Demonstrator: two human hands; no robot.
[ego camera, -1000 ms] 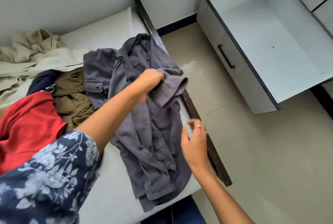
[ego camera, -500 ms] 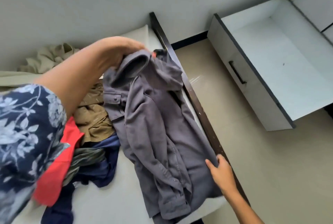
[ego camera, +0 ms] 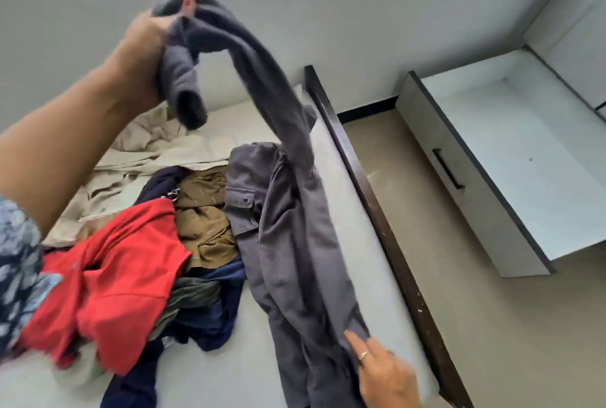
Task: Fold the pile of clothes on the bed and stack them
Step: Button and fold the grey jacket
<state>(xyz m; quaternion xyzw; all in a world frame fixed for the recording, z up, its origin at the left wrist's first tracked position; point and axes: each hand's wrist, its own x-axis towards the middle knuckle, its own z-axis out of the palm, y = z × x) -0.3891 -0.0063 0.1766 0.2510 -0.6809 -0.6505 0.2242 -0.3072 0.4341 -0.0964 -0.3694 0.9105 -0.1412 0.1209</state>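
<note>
We are in a home bedroom: a bed (ego camera: 357, 243) with a dark wooden frame carries a pile of clothes (ego camera: 157, 243), and an open wardrobe drawer (ego camera: 511, 178) stands beside it.

Pile of clothes (ego camera: 137, 243) on the bed (ego camera: 360, 243) at left, open drawer (ego camera: 492, 178) at right, floor (ego camera: 492, 325) between

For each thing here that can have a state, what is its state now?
grey shirt: unfolded, one end lifted, the rest on the bed
left hand: raised, grips the shirt's upper end
right hand: fingers on the shirt's lower edge
pile of clothes: unfolded, in a heap
drawer: pulled open
</note>
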